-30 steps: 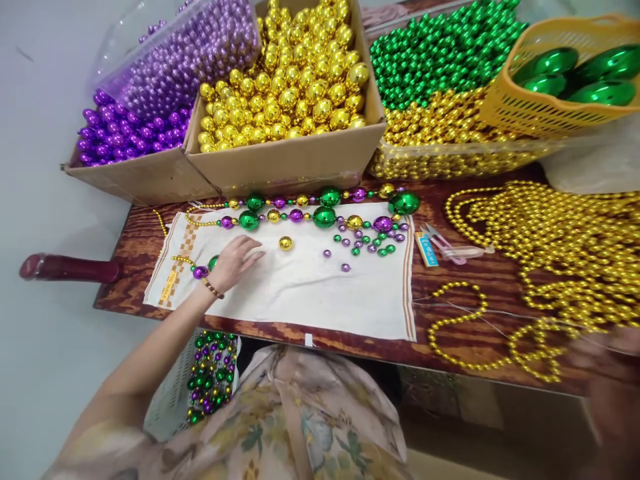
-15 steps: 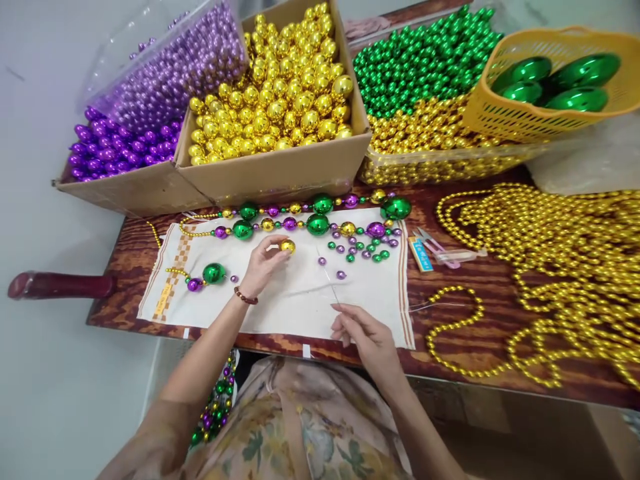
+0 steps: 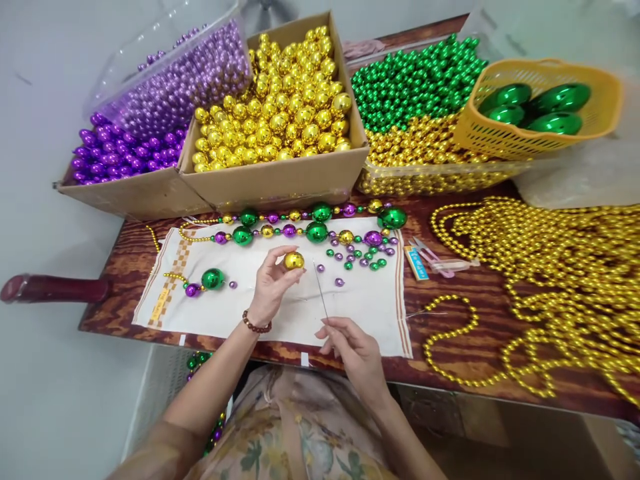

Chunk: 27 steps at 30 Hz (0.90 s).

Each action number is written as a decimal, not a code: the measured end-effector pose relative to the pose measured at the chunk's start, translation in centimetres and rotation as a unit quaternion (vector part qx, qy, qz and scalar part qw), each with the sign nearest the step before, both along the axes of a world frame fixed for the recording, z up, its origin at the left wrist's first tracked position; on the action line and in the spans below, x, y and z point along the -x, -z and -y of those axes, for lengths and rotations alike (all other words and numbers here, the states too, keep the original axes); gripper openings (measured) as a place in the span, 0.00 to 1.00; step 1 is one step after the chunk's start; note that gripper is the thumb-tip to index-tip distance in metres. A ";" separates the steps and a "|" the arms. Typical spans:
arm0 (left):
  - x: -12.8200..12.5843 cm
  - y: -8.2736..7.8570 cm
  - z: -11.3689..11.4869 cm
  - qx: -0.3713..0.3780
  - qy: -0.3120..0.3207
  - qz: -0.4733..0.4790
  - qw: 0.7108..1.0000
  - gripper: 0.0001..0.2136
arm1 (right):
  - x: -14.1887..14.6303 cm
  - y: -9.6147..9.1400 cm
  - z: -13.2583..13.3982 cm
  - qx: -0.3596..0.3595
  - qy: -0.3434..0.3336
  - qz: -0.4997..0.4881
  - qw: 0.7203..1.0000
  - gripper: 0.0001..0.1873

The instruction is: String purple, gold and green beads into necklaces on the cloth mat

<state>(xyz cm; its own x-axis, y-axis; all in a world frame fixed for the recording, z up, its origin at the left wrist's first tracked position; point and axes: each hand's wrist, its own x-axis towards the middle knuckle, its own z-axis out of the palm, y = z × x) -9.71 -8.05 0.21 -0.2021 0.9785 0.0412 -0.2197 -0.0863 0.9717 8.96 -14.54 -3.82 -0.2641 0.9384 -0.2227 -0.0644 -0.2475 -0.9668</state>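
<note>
Grasps one gold bead (image 3: 293, 261) in the left hand (image 3: 270, 288), with thumb and fingers closed round it, over the middle of the white cloth (image 3: 370, 320) on the bench (image 3: 120, 267). Pinches one needle (image 3: 321, 291) in the right hand (image 3: 356, 353) at the cloth's front edge, tip up, near the bead but apart from it. Has one short strand (image 3: 175, 275) at the cloth's left edge, with one larger purple and one big green bead on it, and one loose purple bead (image 3: 233, 285) beside it. Has one necklace (image 3: 317, 231) in two rows along the cloth's back edge, counting five green, five purple and five gold among its larger beads. Has a bead cluster (image 3: 372, 252) by the back right corner, too crowded to count surely, with two purple strays (image 3: 339, 283) just outside. Has one blue packet (image 3: 416, 263) beyond the right edge, and four green ovals (image 3: 560, 97) in one orange basket (image 3: 465, 137) toward the bench's back right corner.
</note>
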 end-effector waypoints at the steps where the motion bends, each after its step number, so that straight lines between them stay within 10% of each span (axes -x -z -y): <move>1: -0.1 0.1 0.0 -0.010 -0.012 -0.019 1.000 0.18 | 0.1 0.1 0.1 -0.003 0.001 0.001 1.000 0.11; 13: 0.0 -0.1 1.0 -0.090 -0.054 -0.139 0.985 0.14 | 0.0 0.3 0.4 -0.037 0.006 0.011 0.999 0.08; 27: 0.2 -2.7 -0.8 -0.015 -0.081 0.130 0.988 0.13 | 0.5 -0.1 0.6 -0.105 -0.035 0.046 0.993 0.10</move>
